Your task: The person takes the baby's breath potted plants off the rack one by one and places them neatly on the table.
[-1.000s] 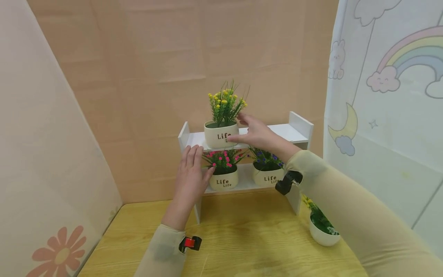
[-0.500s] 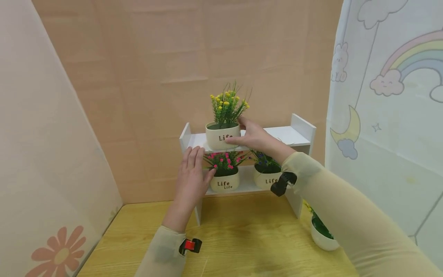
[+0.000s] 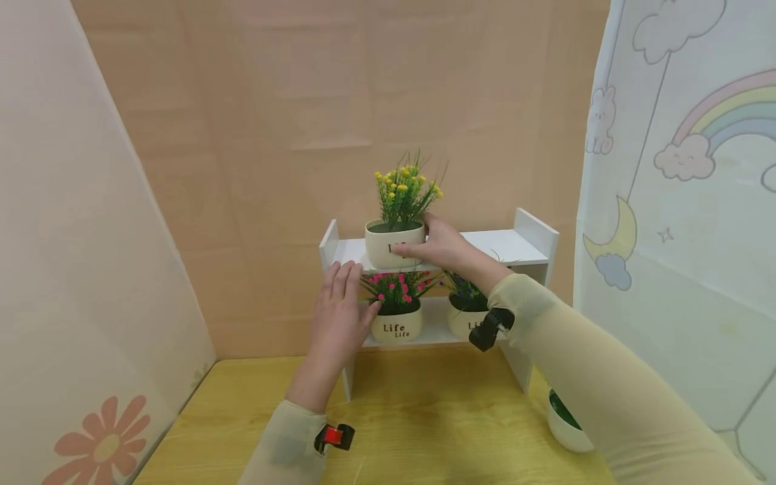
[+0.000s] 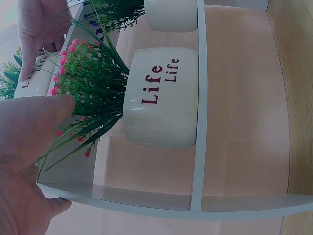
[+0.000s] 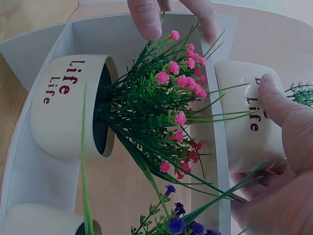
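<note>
On the white shelf's top board [image 3: 494, 244] stands a cream flowerpot [image 3: 377, 250] marked "Life", with yellow flowers [image 3: 403, 187]. My right hand [image 3: 447, 248] grips its right side, thumb across the front and fingers behind, partly hidden. At the shelf's left end, my left hand [image 3: 336, 316] has its fingers fairly straight at the top board's front edge. Its thumb is apart from the fingers, near the pink flowers [image 5: 183, 81] of a second cream flowerpot [image 4: 164, 98] on the lower board. Beside that sits a cream flowerpot [image 3: 462, 323] with blue-purple flowers, partly covered by my right arm.
The shelf stands on a wooden table [image 3: 424, 417] before a peach cloth backdrop [image 3: 273, 121]. A white pot [image 3: 566, 428] lies low at the right, partly behind my right sleeve. A printed cloth [image 3: 685, 269] hangs on the right side.
My right hand has drawn in from the right and closed around the yellow-flowered flowerpot. The pot keeps its place on the top board. My left hand has hardly moved; the head view has shifted slightly.
</note>
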Available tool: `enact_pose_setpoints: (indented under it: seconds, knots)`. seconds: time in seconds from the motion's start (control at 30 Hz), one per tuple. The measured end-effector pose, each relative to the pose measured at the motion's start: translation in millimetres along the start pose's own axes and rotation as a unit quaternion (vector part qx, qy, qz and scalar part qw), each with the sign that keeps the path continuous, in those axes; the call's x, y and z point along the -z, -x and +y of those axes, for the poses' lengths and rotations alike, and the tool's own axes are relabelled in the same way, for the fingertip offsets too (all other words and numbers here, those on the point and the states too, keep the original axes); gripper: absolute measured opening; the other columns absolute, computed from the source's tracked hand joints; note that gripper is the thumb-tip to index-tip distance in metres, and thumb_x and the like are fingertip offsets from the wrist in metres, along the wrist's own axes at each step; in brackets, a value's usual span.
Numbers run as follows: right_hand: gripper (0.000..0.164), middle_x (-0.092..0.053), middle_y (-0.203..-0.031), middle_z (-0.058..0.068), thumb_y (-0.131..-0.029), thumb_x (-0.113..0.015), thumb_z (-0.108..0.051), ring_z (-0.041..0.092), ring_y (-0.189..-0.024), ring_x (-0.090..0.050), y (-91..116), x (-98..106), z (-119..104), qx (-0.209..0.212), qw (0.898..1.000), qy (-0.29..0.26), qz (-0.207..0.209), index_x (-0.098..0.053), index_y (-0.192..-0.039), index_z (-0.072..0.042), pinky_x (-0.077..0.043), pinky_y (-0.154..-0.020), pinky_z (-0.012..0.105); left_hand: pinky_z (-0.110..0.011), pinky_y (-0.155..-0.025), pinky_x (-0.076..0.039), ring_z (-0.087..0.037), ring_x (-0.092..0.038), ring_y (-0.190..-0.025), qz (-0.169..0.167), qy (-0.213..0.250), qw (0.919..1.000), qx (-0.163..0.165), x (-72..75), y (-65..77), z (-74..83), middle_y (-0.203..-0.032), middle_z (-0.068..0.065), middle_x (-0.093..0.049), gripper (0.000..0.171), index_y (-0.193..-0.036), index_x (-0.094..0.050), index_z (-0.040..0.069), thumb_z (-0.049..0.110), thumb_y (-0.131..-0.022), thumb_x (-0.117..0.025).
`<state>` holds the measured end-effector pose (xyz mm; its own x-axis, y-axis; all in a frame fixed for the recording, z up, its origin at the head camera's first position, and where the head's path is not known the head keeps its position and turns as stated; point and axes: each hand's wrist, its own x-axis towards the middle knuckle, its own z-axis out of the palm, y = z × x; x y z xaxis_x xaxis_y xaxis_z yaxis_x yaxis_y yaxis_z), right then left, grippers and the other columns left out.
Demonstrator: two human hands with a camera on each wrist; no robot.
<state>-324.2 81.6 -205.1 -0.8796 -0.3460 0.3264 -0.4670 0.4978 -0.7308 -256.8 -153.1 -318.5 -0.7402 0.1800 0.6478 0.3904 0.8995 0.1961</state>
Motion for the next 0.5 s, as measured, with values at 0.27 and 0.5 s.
enact_pose_setpoints:
  seconds: [0.27, 0.5]
  knots:
    - [0.088, -0.066, -0.141, 0.019, -0.097, -0.087, -0.042, 0.037, -0.128, -0.067, 3.1, -1.6, -0.4, -0.004, 1.000, -0.020, 0.000, -0.042, -0.164, -0.007, -0.057, -0.106, 0.055, -0.060, -0.131, -0.029, -0.036, -0.017, -0.166, 0.007, -0.001, 1.0000, -0.002, -1.6, 2.0, 1.6, -0.171, -0.015, -0.035, 0.081, -0.167, -0.034, 0.005, 0.035, -0.106, -0.078]
    - [0.084, -0.068, -0.137, 0.018, -0.096, -0.088, -0.045, 0.035, -0.122, -0.069, 6.8, -4.4, -2.0, -0.003, 1.000, -0.011, 0.008, -0.047, -0.158, -0.005, -0.058, -0.103, 0.054, -0.061, -0.131, -0.029, -0.038, -0.018, -0.166, 0.007, 0.002, 1.0000, -0.001, -0.6, 3.8, 1.8, -0.171, -0.017, -0.035, 0.082, -0.167, -0.034, 0.004, 0.033, -0.105, -0.080]
